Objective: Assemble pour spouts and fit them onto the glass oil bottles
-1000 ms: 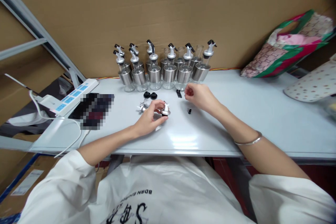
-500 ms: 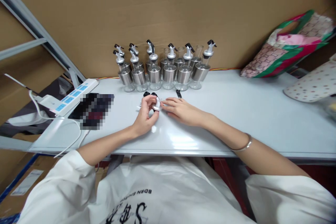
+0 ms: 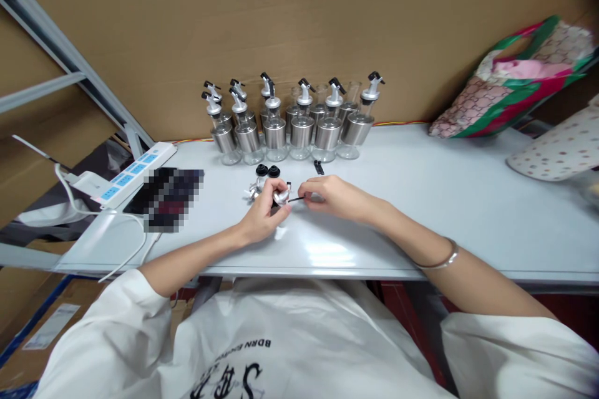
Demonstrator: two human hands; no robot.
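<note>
My left hand (image 3: 262, 215) is closed round a small silver pourer cap (image 3: 282, 195), held just above the white table (image 3: 421, 212). My right hand (image 3: 327, 195) pinches a thin black pin (image 3: 296, 199) whose tip points at the cap. Two black rings (image 3: 267, 170) and another pourer part (image 3: 253, 191) lie just behind my left hand. A small black clip (image 3: 319, 167) lies beyond my right hand. Several steel-and-glass oil bottles (image 3: 290, 128) with pourer spouts stand in rows at the back.
A white power strip (image 3: 133, 169) with cable and a dark blurred object (image 3: 168, 196) lie at the left. A patterned bag (image 3: 510, 78) and a dotted cloth item (image 3: 556, 153) sit at the right. Cardboard (image 3: 234, 12) walls the back.
My right hand came in from the right of the table to the cap and now pinches a thin black pin at it. My left hand has kept hold of the cap, turning it slightly.
</note>
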